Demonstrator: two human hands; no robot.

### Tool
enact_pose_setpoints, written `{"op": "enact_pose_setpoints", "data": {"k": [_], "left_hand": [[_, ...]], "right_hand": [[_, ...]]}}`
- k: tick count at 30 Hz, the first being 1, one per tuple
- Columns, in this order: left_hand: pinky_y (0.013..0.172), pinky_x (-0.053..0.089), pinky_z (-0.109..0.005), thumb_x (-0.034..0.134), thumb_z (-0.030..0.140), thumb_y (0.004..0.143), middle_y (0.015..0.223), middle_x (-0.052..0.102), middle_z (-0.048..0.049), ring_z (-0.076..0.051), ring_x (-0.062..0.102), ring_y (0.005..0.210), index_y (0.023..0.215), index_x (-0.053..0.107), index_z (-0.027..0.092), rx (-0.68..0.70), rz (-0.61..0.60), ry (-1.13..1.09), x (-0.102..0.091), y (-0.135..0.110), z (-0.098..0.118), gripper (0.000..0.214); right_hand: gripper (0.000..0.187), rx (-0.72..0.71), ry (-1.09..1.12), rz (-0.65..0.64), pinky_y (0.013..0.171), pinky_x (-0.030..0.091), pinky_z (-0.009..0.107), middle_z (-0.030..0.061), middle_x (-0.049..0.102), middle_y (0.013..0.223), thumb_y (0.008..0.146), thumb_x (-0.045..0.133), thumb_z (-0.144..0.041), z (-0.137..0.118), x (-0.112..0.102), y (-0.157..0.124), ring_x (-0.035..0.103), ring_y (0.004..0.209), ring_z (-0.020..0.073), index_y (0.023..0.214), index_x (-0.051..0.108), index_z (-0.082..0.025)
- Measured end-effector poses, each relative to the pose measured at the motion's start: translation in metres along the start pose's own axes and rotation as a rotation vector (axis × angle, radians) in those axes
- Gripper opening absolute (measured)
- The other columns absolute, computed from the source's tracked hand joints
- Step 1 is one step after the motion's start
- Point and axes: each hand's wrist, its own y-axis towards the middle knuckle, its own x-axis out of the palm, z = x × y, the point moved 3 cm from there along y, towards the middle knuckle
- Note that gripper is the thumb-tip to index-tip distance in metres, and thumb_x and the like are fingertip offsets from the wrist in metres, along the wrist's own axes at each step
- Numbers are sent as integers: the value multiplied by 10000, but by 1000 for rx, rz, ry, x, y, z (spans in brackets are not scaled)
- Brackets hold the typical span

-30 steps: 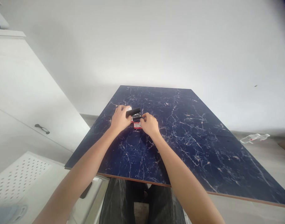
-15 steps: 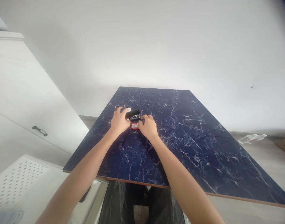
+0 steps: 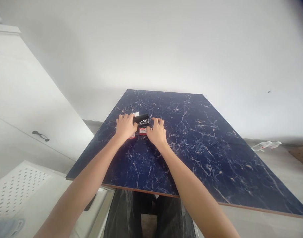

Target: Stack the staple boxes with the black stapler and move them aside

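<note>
A black stapler (image 3: 141,118) lies on the dark blue marbled table, its top arm raised above the base at the right end. My left hand (image 3: 125,127) is wrapped round its left end, hiding that part. To the right is my right hand (image 3: 157,133), fingers spread apart, with its thumb beside the stapler's front end and a small red-and-white box (image 3: 142,131). Another red-and-white piece (image 3: 132,136) shows below my left hand, mostly covered. A white item (image 3: 136,114) peeks out behind the stapler.
The blue marbled table (image 3: 203,158) stands against a white wall. On the left is a white cabinet (image 3: 29,99) with a dark handle. A crumpled clear plastic piece (image 3: 265,145) lies beyond the table's right edge. A perforated white panel (image 3: 19,185) is at lower left.
My left hand has shifted slightly left, uncovering a red-and-white piece beneath it. My right fingers have lifted and spread away from the stapler's front end.
</note>
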Motion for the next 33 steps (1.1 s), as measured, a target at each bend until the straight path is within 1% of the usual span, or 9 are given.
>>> {"op": "enact_pose_setpoints", "data": {"k": [6,10,15,18,21,25,29,31,33], "left_hand": [[900,460,-564,602,326,891,1093,735,-136,-416,570,1079,1205,652,234,11,-43,-32,5,5,-7,330],[898,484,-495,637,329,883,1095,756,-102,-374,618,1039,1225,678,240,4,-35,-113,7,7,-9,355],[902,496,-436,640,344,882,1084,764,-87,-332,652,1029,1187,704,235,45,-20,-166,8,7,-6,330],[950,487,-444,572,360,913,1134,757,-77,-317,649,1072,1144,721,246,-11,38,-239,5,10,-12,298],[1000,464,-480,481,289,925,1226,732,-59,-321,613,1168,1143,725,271,-116,76,-297,4,14,-26,327],[998,443,-554,433,332,943,1317,691,-66,-385,550,1269,1242,700,307,-221,-37,-279,14,16,-37,402],[1053,401,-574,444,541,957,1459,592,-111,-423,479,1349,1426,585,270,-103,-95,-216,24,15,-28,560],[1080,388,-559,526,660,891,1519,531,-131,-427,462,1372,1491,517,249,-12,-111,-188,26,17,-23,727],[1079,410,-511,632,696,807,1510,542,-130,-409,499,1351,1489,520,253,57,-135,-188,27,20,-20,821]], "right_hand": [[482,-27,-25,-3,1003,496,484,200,413,1483,926,479,-259,1,4,0,624,1181,321,1400,481,-173],[471,-53,-10,4,1004,498,488,197,462,1451,918,478,-247,2,7,1,645,1129,306,1380,501,-161],[467,-93,15,-14,977,518,438,155,514,1414,904,498,-234,-1,7,1,664,1083,276,1368,526,-192],[447,-85,21,-15,974,519,416,142,532,1398,909,500,-235,0,7,1,669,1074,265,1352,546,-202],[423,-84,18,-17,975,512,415,143,559,1377,913,507,-238,1,6,3,677,1055,261,1331,565,-202],[354,-105,53,-29,1000,491,399,120,671,1243,921,510,-237,2,5,5,660,1125,264,1259,603,-187],[334,-109,67,-3,970,496,367,102,685,1230,920,512,-237,4,4,6,666,1094,238,1236,612,-198],[333,-99,73,20,946,503,356,97,677,1232,921,507,-240,5,3,8,677,1037,221,1236,612,-210],[330,-73,89,37,937,504,354,90,681,1215,914,508,-237,7,2,10,687,963,207,1225,616,-212]]}}
